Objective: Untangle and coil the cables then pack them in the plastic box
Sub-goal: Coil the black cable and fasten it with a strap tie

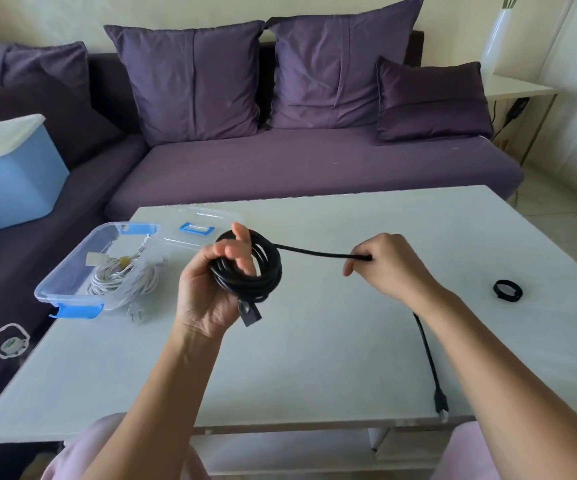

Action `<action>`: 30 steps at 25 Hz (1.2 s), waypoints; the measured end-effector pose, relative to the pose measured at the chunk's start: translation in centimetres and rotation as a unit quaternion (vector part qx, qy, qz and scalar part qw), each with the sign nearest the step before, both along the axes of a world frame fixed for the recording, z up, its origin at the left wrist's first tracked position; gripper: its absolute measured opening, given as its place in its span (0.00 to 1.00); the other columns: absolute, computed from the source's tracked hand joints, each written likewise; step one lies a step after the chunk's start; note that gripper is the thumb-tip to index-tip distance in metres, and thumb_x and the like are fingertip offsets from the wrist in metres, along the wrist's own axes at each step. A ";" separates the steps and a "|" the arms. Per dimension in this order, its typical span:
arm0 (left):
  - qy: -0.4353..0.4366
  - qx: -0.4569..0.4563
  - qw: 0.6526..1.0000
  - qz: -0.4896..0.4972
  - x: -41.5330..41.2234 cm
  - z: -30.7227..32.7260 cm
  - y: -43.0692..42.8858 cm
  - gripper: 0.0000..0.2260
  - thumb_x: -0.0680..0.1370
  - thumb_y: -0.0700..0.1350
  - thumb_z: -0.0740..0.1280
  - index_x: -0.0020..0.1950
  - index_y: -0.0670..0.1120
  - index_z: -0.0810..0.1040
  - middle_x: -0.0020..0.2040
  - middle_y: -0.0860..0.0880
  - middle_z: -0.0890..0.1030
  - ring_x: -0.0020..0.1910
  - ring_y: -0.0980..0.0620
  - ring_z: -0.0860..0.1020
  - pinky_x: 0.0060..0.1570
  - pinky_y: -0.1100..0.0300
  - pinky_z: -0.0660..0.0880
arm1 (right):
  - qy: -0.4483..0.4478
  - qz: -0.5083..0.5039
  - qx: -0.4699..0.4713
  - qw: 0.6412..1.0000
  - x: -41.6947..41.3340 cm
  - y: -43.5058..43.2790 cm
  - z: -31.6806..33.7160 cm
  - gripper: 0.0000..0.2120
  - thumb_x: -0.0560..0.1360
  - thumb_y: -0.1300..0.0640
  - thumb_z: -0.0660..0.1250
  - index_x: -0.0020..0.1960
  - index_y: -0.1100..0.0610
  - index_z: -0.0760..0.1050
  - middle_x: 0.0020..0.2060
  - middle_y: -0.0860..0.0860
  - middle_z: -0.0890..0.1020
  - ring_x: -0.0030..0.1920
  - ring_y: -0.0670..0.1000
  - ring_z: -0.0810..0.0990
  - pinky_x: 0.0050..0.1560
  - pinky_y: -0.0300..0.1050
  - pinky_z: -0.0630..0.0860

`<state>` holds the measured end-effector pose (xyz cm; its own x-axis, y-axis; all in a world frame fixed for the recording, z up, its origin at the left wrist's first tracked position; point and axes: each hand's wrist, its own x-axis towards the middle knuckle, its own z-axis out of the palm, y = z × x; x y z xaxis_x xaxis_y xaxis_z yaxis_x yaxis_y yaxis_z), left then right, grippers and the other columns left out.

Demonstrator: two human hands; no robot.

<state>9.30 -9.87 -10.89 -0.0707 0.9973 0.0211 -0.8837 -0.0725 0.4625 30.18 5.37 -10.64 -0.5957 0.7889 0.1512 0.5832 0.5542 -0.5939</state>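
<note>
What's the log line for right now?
step: coiling black cable; left hand: grips coil; right hand: pinches free stretch; plastic box: open, white cable partly inside

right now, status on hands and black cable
Left hand grips black coil. Right hand pinches free run, tail on table. White cable in open plastic box; nothing blocking.
</note>
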 end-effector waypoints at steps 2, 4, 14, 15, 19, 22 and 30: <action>-0.011 -0.003 0.999 0.044 -0.9 0.0 0.2 0.12 0.80 0.35 0.58 0.60 0.30 0.72 0.43 0.39 0.81 0.42 0.43 0.79 0.53 0.55 0.75 | -0.048 0.047 -0.002 0.998 -0.7 -1.0 -0.5 0.16 0.70 0.66 0.60 0.36 0.52 0.83 0.18 0.44 0.72 0.20 0.44 0.68 0.23 0.34 0.62; -0.068 0.018 0.995 0.070 -0.8 -0.2 0.6 0.12 0.80 0.42 0.61 0.58 0.35 0.74 0.31 0.45 0.78 0.31 0.48 0.78 0.40 0.58 0.77 | -0.085 0.094 -0.010 0.992 -1.3 -2.1 -0.8 0.16 0.71 0.64 0.59 0.38 0.51 0.84 0.20 0.44 0.72 0.23 0.41 0.70 0.25 0.33 0.62; 0.543 -0.241 0.730 0.338 1.2 -0.8 1.4 0.18 0.80 0.56 0.58 0.38 0.44 0.72 0.24 0.51 0.70 0.26 0.51 0.69 0.34 0.59 0.68 | -0.127 0.266 -0.104 0.950 -3.1 -7.6 -1.6 0.11 0.75 0.59 0.59 0.52 0.51 0.78 0.30 0.43 0.74 0.30 0.44 0.75 0.36 0.40 0.73; 0.629 -0.236 0.664 0.329 1.4 -1.2 1.4 0.21 0.80 0.55 0.58 0.34 0.41 0.70 0.24 0.47 0.71 0.26 0.48 0.69 0.35 0.57 0.69 | -0.123 0.269 -0.124 0.947 -3.0 -7.6 -1.6 0.09 0.76 0.56 0.60 0.50 0.51 0.78 0.31 0.43 0.75 0.31 0.46 0.77 0.38 0.41 0.74; 0.817 -0.247 0.469 0.226 0.9 -3.2 1.7 0.28 0.78 0.59 0.59 0.32 0.36 0.70 0.29 0.37 0.77 0.27 0.41 0.74 0.36 0.48 0.73 | -0.105 0.292 -0.121 0.943 -2.8 -7.3 -1.0 0.08 0.76 0.49 0.65 0.50 0.50 0.80 0.29 0.44 0.73 0.29 0.42 0.70 0.31 0.34 0.65; 0.889 -0.143 0.411 0.143 1.5 -3.7 1.7 0.13 0.77 0.53 0.65 0.39 0.44 0.77 0.32 0.45 0.79 0.25 0.52 0.72 0.31 0.60 0.70 | -0.081 0.293 -0.128 0.944 -2.4 -6.5 -0.4 0.07 0.76 0.51 0.67 0.51 0.50 0.81 0.26 0.44 0.70 0.28 0.42 0.68 0.29 0.33 0.62; 0.660 -0.289 0.650 -0.241 3.3 -3.2 1.1 0.35 0.75 0.70 0.43 0.39 0.42 0.75 0.25 0.48 0.70 0.23 0.49 0.68 0.30 0.60 0.65 | 0.042 0.203 -0.066 0.976 -0.4 -2.8 1.2 0.02 0.71 0.52 0.73 0.43 0.48 0.84 0.37 0.45 0.84 0.40 0.52 0.81 0.43 0.50 0.76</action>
